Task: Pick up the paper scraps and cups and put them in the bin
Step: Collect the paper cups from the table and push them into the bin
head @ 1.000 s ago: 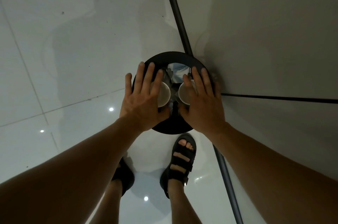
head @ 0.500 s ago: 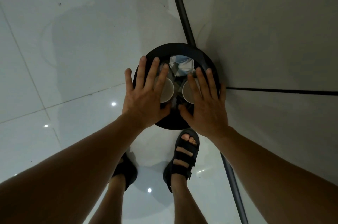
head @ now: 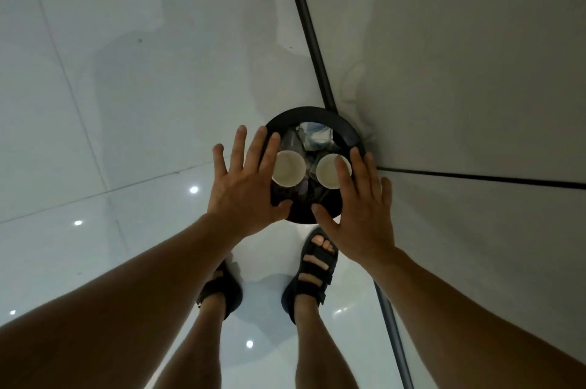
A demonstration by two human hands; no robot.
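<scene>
Glossy floor tiles point(head: 126, 103) carry the bin point(head: 346, 128), cups point(head: 288, 168) and paper scraps point(head: 314, 134) inside; our left hand point(head: 244, 188) and right hand point(head: 361, 214) hover, fingers point(head: 237, 147) spread, empty. Drop looks done; next we seek leftovers.

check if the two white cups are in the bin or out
In. The left cup and right cup sit mouth-up inside the bin, beside crumpled paper; the left hand and right hand are open.

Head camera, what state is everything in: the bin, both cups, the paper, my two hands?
bin, open at the top, partly filled.
left cup, mouth up, inside the bin.
right cup, mouth up, inside the bin.
crumpled paper, in the bin behind the cups.
left hand, open, fingers spread, holding nothing.
right hand, open, fingers spread, holding nothing.
</scene>
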